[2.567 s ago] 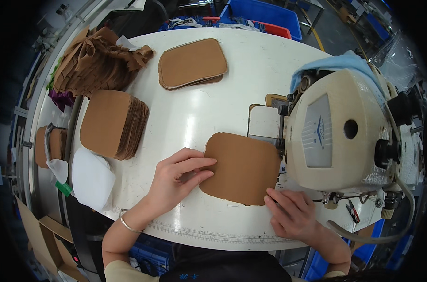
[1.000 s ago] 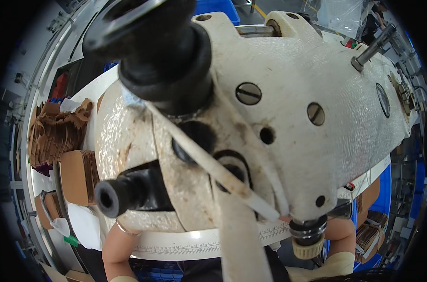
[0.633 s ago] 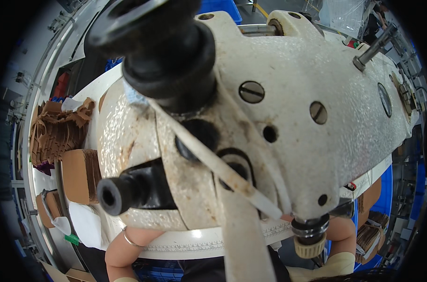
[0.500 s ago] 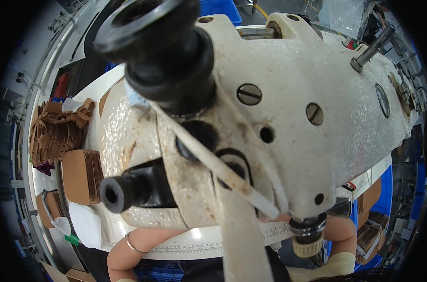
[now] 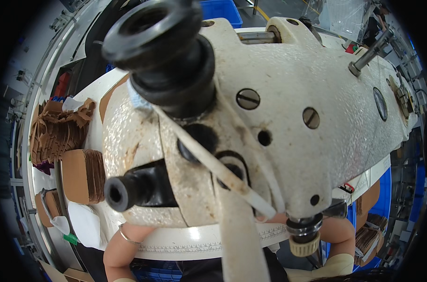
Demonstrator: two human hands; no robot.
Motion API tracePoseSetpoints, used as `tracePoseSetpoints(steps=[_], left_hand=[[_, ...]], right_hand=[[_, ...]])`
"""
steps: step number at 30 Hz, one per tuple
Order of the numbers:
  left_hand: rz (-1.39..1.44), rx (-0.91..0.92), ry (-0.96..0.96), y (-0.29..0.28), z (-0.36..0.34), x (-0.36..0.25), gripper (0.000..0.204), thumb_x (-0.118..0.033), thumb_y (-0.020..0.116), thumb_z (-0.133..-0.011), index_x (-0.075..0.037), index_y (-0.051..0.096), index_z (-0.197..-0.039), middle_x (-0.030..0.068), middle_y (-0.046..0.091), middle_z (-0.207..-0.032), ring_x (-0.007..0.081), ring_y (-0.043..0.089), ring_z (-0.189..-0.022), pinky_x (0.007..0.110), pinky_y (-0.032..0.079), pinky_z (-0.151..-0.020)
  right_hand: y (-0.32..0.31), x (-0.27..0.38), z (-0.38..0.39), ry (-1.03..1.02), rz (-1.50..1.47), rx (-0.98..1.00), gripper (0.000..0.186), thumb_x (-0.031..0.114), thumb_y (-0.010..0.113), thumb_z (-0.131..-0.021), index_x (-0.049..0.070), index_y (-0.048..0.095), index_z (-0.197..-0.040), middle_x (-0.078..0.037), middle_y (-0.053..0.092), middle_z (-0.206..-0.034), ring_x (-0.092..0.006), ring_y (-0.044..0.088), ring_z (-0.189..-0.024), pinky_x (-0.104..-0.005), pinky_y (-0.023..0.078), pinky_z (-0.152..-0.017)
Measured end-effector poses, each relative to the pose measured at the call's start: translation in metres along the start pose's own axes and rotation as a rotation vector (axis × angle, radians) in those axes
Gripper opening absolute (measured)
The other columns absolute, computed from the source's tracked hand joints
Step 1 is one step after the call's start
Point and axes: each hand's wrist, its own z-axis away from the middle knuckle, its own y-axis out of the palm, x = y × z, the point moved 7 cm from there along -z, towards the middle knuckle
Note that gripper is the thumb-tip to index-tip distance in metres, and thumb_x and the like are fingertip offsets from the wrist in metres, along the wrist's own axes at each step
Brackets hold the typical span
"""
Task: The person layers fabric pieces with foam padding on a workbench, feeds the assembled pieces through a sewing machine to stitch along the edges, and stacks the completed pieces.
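A cream sewing machine head (image 5: 288,75) with black knobs, screws and a pale hose fills most of the view, close to the camera. My left forearm (image 5: 119,251), with a bracelet at the wrist, reaches under its lower edge. My right forearm (image 5: 340,235) bends in behind a metal knob (image 5: 305,242), with a small patch of skin showing beside it. Both hands' fingers, and whatever they touch, are hidden by the machine. The white table's ruled front edge (image 5: 180,246) runs below the machine.
At left lie a ragged brown bundle (image 5: 58,131), a stack of brown panels (image 5: 79,176) and a white piece (image 5: 84,221). A blue bin (image 5: 220,11) stands beyond the table; another (image 5: 384,183) at right holds brown pieces. Clear plastic (image 5: 340,19) is at upper right.
Since the oldest frame the camera has come close over the machine, hiding my hands and the brown panel they held. Over the last second, the machine sits slightly lower in view.
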Motion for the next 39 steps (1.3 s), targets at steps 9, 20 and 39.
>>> tracePoseSetpoints(steps=[9, 20, 39], left_hand=[[-0.433, 0.022, 0.259, 0.01, -0.013, -0.023, 0.04, -0.015, 0.068, -0.082, -0.005, 0.061, -0.12, 0.0146, 0.061, -0.108, 0.0279, 0.058, -0.095, 0.038, 0.045, -0.083], [-0.995, 0.018, 0.539, 0.025, -0.021, -0.047, 0.031, -0.006, 0.069, -0.079, -0.005, 0.068, -0.11, 0.0107, 0.069, -0.084, 0.024, 0.065, -0.067, 0.034, 0.053, -0.06], [-0.931, 0.006, 0.53, 0.019, -0.016, -0.051, 0.025, -0.007, 0.069, -0.08, 0.0, 0.067, -0.104, 0.014, 0.068, -0.082, 0.0252, 0.067, -0.068, 0.035, 0.053, -0.057]], right_hand=[[0.0, 0.005, 0.009, -0.151, 0.34, -0.289, 0.014, 0.015, 0.059, -0.064, 0.005, 0.061, -0.074, -0.012, 0.059, -0.081, -0.0299, 0.06, -0.066, -0.0425, 0.045, -0.056], [0.011, 0.007, 0.011, -0.123, 0.254, -0.35, 0.013, 0.015, 0.059, -0.065, 0.005, 0.061, -0.072, -0.012, 0.058, -0.079, -0.0292, 0.06, -0.065, -0.0431, 0.045, -0.055], [-0.003, -0.006, 0.007, 0.184, 0.034, -0.286, 0.01, 0.014, 0.059, -0.066, 0.004, 0.059, -0.071, -0.012, 0.059, -0.08, -0.0287, 0.06, -0.064, -0.0428, 0.046, -0.056]])
